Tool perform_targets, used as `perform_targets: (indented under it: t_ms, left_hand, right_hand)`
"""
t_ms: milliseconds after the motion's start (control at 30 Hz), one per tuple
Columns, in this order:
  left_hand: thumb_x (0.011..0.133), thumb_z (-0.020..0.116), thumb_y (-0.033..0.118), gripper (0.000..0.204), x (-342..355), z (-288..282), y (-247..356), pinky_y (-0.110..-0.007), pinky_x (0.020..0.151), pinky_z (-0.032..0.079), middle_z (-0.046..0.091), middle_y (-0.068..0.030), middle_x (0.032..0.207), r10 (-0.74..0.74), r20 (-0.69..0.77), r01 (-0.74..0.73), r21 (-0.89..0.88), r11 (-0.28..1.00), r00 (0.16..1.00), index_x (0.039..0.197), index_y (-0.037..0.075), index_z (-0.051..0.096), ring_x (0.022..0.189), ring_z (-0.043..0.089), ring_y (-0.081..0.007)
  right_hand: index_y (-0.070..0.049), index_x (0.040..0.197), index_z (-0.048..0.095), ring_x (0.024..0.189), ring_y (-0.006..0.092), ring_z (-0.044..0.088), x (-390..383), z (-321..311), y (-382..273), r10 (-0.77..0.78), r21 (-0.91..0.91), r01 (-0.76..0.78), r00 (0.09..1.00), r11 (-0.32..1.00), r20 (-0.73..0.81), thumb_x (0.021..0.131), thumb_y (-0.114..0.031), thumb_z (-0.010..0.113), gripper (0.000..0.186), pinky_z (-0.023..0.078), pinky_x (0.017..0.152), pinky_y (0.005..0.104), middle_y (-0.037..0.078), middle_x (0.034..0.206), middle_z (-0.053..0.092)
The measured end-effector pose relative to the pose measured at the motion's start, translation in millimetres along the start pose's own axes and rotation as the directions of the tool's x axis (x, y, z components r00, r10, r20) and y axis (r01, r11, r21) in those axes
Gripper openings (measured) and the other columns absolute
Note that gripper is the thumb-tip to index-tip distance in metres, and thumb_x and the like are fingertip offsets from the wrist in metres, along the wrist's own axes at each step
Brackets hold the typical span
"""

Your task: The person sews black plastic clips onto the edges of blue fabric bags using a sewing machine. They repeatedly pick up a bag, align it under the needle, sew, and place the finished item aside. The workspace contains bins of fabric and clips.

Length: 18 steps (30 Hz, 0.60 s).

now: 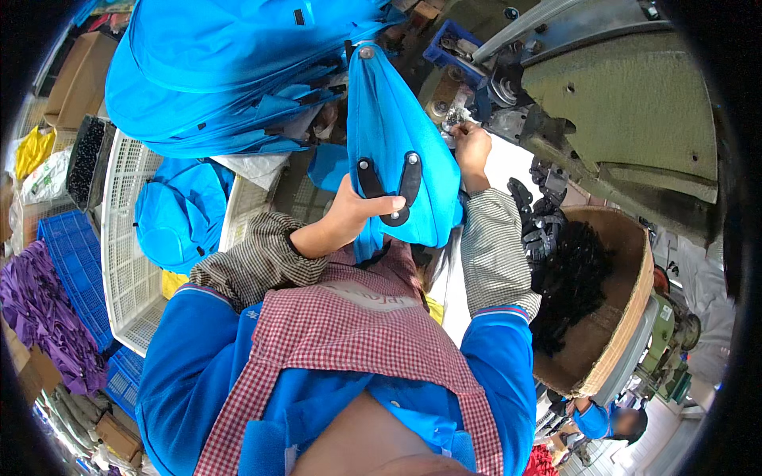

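A folded blue fabric canopy [405,119] hangs upright in front of me, pleated and joined at its top by a round metal rivet. My left hand [345,218] grips its lower end, thumb pressed over a black U-shaped plastic bracket [410,178] with rivets in it. Out to the right, my right hand [474,149] is closed in a pinch beside a small heap of silvery parts [458,115]. What its fingertips hold, if anything, is too small to make out. Striped sleeve covers wrap both forearms.
A large stack of blue canopies [230,71] rises at the far left. Below it, a white plastic crate [127,246] holds another blue canopy. On the right stand a cardboard box [623,293] of black parts and a green metal machine [627,103]. Another person [607,422] is at lower right.
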<state>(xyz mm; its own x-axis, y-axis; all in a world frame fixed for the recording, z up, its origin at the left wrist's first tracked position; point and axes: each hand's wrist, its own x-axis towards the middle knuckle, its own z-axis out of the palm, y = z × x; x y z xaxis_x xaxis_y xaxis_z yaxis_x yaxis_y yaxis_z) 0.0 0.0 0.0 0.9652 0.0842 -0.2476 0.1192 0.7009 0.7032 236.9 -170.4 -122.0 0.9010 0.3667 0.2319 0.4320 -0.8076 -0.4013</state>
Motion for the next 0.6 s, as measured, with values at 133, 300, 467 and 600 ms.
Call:
perform_targets:
  t_ms: [133,300,467,600]
  left_hand:
    - [0.067,0.072,0.007,0.07,-6,4,-6,-0.038,0.093,0.04,0.048,-0.0097,0.122,-0.04,-0.035,0.041,0.012,0.999,0.999,0.128,0.003,0.037,0.109,0.048,-0.0234]
    - [0.068,0.066,0.007,0.062,-18,-12,-26,-0.04,0.091,0.041,0.053,-0.0104,0.117,-0.15,-0.124,0.15,-0.009,0.989,0.981,0.125,0.002,0.041,0.106,0.051,-0.0254]
    - [0.072,0.062,0.013,0.048,-53,-18,-26,-0.04,0.084,0.046,0.058,-0.0106,0.106,-0.101,-0.253,0.022,-0.294,0.956,0.962,0.117,0.002,0.048,0.091,0.058,-0.0251]
    - [0.087,0.043,0.049,0.061,-125,-81,25,-0.048,0.097,0.037,0.047,-0.0177,0.126,0.241,-0.516,-0.381,-0.184,0.906,0.822,0.13,0.006,0.038,0.113,0.046,-0.0345]
  right_hand:
    - [-0.004,0.082,0.067,0.059,0.0188,0.059,6,-15,-8,0.222,0.453,-0.231,0.972,0.861,0.072,0.082,-0.01,0.061,0.009,0.048,0.056,0.0294,0.008,0.072,0.065]
    - [0.001,0.089,0.06,0.06,0.0101,0.053,-14,-111,-106,0.135,0.823,-0.566,0.821,0.057,0.555,0.08,-0.012,0.066,0.016,0.047,0.054,0.0229,0.005,0.073,0.058]
    - [-0.002,0.094,0.058,0.061,0.0104,0.05,-16,-106,-106,0.127,0.831,-0.539,0.842,0.138,0.525,0.083,-0.018,0.063,0.02,0.045,0.058,0.0238,0.002,0.076,0.055]
    - [-0.005,0.102,0.053,0.079,0.0156,0.053,-104,-21,-19,0.474,0.772,-0.62,0.727,0.139,0.497,0.087,-0.04,0.053,0.038,0.046,0.076,0.0315,0.004,0.089,0.053]
